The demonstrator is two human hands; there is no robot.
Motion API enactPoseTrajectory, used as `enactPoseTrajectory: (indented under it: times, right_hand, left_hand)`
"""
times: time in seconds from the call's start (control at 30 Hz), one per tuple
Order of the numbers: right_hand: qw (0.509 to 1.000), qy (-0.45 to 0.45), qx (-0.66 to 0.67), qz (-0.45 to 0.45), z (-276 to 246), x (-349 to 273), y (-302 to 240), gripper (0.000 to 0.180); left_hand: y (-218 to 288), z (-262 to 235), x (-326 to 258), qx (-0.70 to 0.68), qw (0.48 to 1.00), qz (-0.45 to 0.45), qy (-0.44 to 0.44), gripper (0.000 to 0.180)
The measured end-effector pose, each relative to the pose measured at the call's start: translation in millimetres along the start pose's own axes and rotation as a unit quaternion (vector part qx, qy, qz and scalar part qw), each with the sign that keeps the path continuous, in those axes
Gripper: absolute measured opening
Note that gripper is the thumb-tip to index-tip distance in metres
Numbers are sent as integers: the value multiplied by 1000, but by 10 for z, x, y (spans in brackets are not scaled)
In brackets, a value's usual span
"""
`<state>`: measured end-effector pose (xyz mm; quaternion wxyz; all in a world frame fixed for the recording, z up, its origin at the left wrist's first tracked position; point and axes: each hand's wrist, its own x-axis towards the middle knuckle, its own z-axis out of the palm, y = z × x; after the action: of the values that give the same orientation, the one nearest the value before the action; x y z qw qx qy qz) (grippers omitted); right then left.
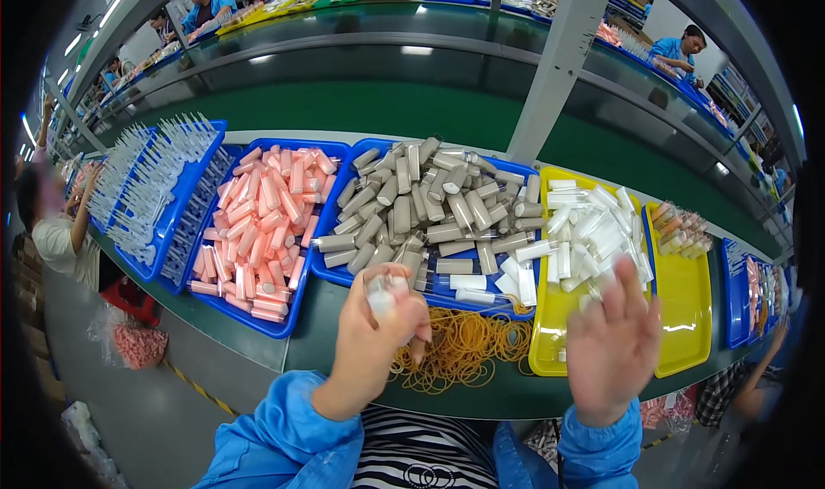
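Note:
My left hand [375, 326] is closed around a whitish, clear-walled piece [384, 295], maybe several tubes together; the fingers cover most of it. It is raised before the front edge of a blue tray [342, 276] heaped with taupe tubes [402, 214], with a few white ones at its front right. Blurred by motion, my right hand [614, 343] is above the front of a yellow tray [550, 351] that holds white tubes [601, 231]. Its fingers are stretched out, and no held thing shows. Loose rubber bands [464, 347] lie in a pile between my hands.
Left of the taupe tubes stands a blue tray [296, 304] of pink tubes [262, 223]; farther left are blue trays [159, 265] of upright clear pieces. A second yellow tray [683, 334] holds bundled tubes [679, 229]. A grey post [554, 76] rises behind. Co-workers [679, 51] sit across the line.

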<state>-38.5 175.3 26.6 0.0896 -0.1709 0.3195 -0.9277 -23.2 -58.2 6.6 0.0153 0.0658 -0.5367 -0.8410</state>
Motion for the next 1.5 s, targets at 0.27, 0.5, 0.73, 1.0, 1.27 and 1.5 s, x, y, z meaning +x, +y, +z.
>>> enactPoseTrajectory:
  times: [0.27, 0.5, 0.73, 1.0, 1.27, 1.5]
  right_hand:
    - [842, 43, -537, -33, -239, 262, 184, 72]
    - [844, -146, -511, 80, 30, 166, 60, 42]
    - [762, -237, -600, 53, -14, 168, 222, 28]
    - [648, -243, -718, -73, 22, 194, 352, 22]
    - [672, -304, -669, -87, -29, 335, 369, 25]
    - [661, -272, -689, -123, -41, 294, 366, 20]
  left_hand:
    - [3, 136, -407, 320, 872, 180, -323, 60]
    - [-7, 16, -198, 57, 948, -172, -264, 48]
    - [-188, -139, -192, -85, 890, -309, -325, 32]
    - [-153, -93, -228, -122, 893, -312, -300, 21]
    - [-135, -105, -250, -120, 897, -305, -297, 34]
    - [-197, -104, -243, -148, 886, -307, -314, 25]
